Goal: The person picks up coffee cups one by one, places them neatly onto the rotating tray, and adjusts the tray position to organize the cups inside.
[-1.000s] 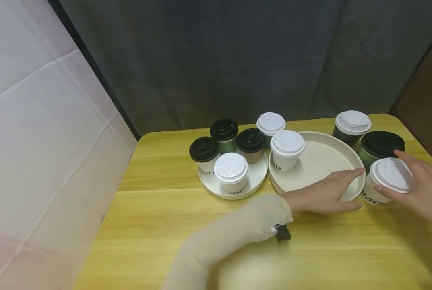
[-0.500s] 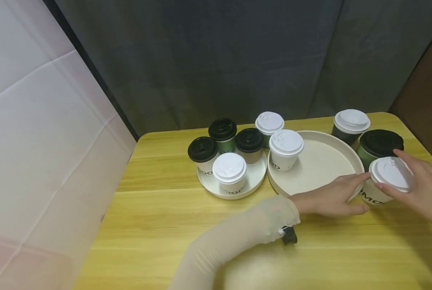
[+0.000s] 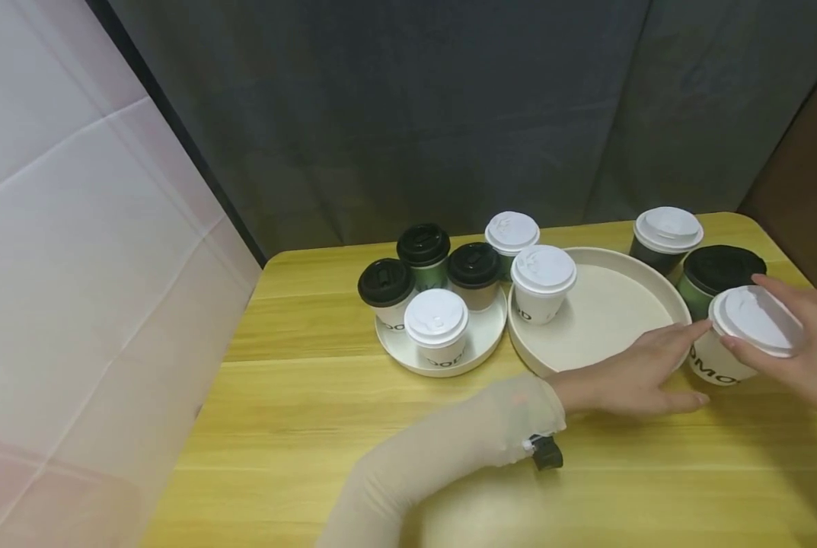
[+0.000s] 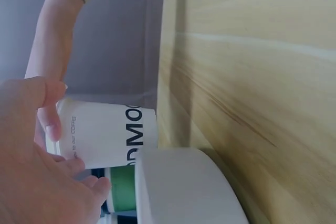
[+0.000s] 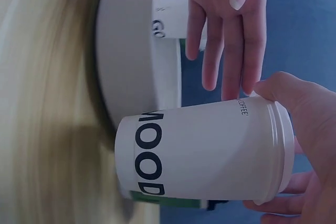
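Note:
My right hand (image 3: 809, 346) grips a tall white paper coffee cup (image 3: 716, 361) around its white lid, at the table's right side. The cup leans slightly, with dark lettering round its lower body, plain in the right wrist view on the cup (image 5: 205, 156). My left hand (image 3: 637, 373) reaches over the near right edge of a large round cream tray (image 3: 607, 297). Its fingers are extended, with the fingertips right at the cup's left side below the lid. Right behind the gripped cup stands a wide green cup with a black lid (image 3: 723, 268).
A dark cup with a white lid (image 3: 667, 228) stands at the back right. One white cup (image 3: 542, 285) sits on the large tray's left side. Left of it, a smaller white plate (image 3: 480, 342) bears several lidded cups. A grey curtain (image 3: 408, 114) hangs behind the table.
My left hand has moved right, from the tray's rim to the cup. In my right hand the white cup has shifted slightly right and tipped a little.

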`<action>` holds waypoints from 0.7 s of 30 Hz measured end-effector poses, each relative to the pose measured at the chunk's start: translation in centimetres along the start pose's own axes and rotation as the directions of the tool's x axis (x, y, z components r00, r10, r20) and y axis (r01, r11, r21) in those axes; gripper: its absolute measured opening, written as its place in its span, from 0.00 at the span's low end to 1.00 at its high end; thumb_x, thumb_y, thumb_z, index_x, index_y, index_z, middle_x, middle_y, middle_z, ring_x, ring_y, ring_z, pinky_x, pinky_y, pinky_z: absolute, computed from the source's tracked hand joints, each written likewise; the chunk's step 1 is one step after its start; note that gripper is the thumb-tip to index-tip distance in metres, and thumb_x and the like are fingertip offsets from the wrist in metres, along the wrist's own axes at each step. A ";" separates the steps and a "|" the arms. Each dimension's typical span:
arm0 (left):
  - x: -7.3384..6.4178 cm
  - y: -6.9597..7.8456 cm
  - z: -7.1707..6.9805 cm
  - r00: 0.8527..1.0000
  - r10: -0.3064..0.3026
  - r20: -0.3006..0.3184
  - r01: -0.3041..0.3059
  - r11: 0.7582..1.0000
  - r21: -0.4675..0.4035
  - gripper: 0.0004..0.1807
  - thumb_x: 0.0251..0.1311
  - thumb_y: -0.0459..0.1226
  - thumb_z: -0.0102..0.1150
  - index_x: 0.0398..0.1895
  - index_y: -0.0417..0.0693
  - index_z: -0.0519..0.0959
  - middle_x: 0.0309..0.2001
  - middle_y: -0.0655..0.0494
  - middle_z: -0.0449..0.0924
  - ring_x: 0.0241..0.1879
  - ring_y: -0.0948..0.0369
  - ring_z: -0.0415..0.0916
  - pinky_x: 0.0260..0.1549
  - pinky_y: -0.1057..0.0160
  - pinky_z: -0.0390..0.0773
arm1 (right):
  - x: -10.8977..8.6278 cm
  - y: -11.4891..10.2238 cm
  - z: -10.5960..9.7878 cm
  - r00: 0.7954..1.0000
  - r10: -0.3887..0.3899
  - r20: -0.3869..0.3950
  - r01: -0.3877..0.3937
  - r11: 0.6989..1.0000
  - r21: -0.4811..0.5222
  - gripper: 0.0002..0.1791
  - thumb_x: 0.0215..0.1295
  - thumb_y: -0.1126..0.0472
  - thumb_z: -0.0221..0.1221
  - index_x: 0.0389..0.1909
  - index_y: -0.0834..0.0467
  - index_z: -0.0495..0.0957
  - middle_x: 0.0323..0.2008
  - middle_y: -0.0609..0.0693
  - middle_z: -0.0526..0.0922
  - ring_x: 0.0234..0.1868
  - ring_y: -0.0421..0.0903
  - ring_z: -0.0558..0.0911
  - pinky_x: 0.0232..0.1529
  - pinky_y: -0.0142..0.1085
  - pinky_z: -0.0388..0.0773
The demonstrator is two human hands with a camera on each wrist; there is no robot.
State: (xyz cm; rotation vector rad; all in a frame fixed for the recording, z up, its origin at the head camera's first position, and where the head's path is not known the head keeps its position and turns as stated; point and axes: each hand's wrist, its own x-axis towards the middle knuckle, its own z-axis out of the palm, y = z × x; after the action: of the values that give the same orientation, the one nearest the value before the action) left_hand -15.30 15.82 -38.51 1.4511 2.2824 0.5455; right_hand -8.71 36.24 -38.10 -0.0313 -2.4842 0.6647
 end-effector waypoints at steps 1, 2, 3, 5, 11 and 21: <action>-0.2 0.2 -0.1 1.000 0.000 -0.005 0.000 1.000 0.001 0.52 0.68 0.54 0.51 0.79 0.57 0.26 0.81 0.67 0.36 0.79 0.72 0.30 0.73 0.79 0.35 | 0.0 -0.3 -0.1 1.000 0.001 -0.006 -0.001 1.000 0.009 0.42 0.49 0.54 0.72 0.68 0.60 0.70 0.54 0.79 0.73 0.52 0.73 0.69 0.43 0.27 0.58; -0.4 0.3 -0.2 1.000 -0.004 -0.008 0.003 1.000 -0.002 0.52 0.68 0.55 0.52 0.79 0.57 0.26 0.81 0.67 0.35 0.79 0.72 0.30 0.74 0.79 0.36 | 0.0 -0.5 -0.3 1.000 0.001 -0.011 -0.001 1.000 0.017 0.42 0.49 0.55 0.72 0.67 0.60 0.71 0.54 0.78 0.73 0.52 0.72 0.69 0.42 0.23 0.54; -0.6 0.5 -0.3 1.000 -0.011 -0.009 0.011 1.000 -0.003 0.53 0.68 0.55 0.51 0.79 0.58 0.25 0.81 0.67 0.33 0.79 0.71 0.29 0.74 0.78 0.37 | 0.1 -0.7 -0.3 1.000 -0.008 -0.021 0.008 1.000 0.028 0.40 0.49 0.55 0.72 0.66 0.61 0.72 0.53 0.78 0.73 0.52 0.72 0.69 0.41 0.19 0.51; -1.0 0.7 -0.4 1.000 -0.012 -0.016 0.012 1.000 0.001 0.53 0.68 0.56 0.51 0.78 0.58 0.23 0.81 0.66 0.30 0.79 0.71 0.29 0.74 0.77 0.37 | 0.2 -1.3 -0.4 0.999 -0.014 -0.038 0.016 0.999 0.048 0.39 0.50 0.57 0.71 0.64 0.63 0.73 0.54 0.79 0.73 0.53 0.72 0.69 0.44 0.16 0.48; -2.0 1.2 -1.0 0.999 0.020 -0.051 -0.020 1.000 0.003 0.55 0.68 0.55 0.51 0.77 0.57 0.19 0.81 0.62 0.23 0.79 0.70 0.27 0.74 0.77 0.36 | 0.4 -2.4 -0.7 0.997 -0.012 -0.079 0.017 0.998 0.055 0.37 0.50 0.57 0.71 0.63 0.61 0.75 0.56 0.77 0.73 0.57 0.72 0.68 0.47 0.10 0.45; -3.7 1.6 -1.5 0.993 0.030 -0.110 -0.031 1.000 -0.003 0.57 0.67 0.54 0.53 0.76 0.54 0.18 0.80 0.59 0.21 0.79 0.69 0.26 0.75 0.76 0.35 | 1.1 -4.2 -1.0 0.991 -0.078 -0.112 0.085 0.994 0.063 0.35 0.50 0.50 0.72 0.59 0.61 0.78 0.51 0.75 0.75 0.50 0.66 0.72 0.44 0.11 0.47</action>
State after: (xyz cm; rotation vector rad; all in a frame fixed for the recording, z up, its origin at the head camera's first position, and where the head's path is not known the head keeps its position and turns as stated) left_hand -13.38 12.87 -35.98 1.4904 2.3439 0.6549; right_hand -8.60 33.17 -34.80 0.0578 -2.3435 0.6936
